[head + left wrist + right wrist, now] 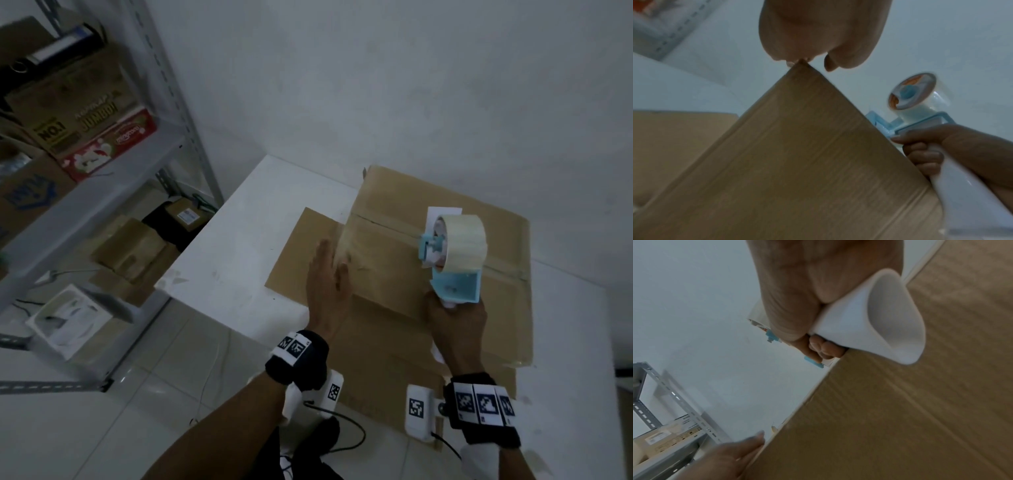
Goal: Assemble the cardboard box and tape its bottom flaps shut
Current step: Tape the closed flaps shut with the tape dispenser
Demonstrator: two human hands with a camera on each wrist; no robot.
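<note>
The brown cardboard box (445, 274) stands bottom-up on the white table (233, 240), its flaps folded in and meeting at a centre seam. My left hand (325, 274) lies flat with straight fingers against the box's left corner (799, 65). My right hand (455, 325) grips the white handle (869, 324) of a blue tape dispenser (452, 253), which sits over the seam on top of the box. In the left wrist view the dispenser (920, 104) and the right hand (941, 146) show beyond the box edge.
One loose flap (301, 250) lies flat on the table to the left of the box. A grey metal shelf (102, 192) with cartons stands at the left, more boxes on the floor under it. The white wall lies close behind the table.
</note>
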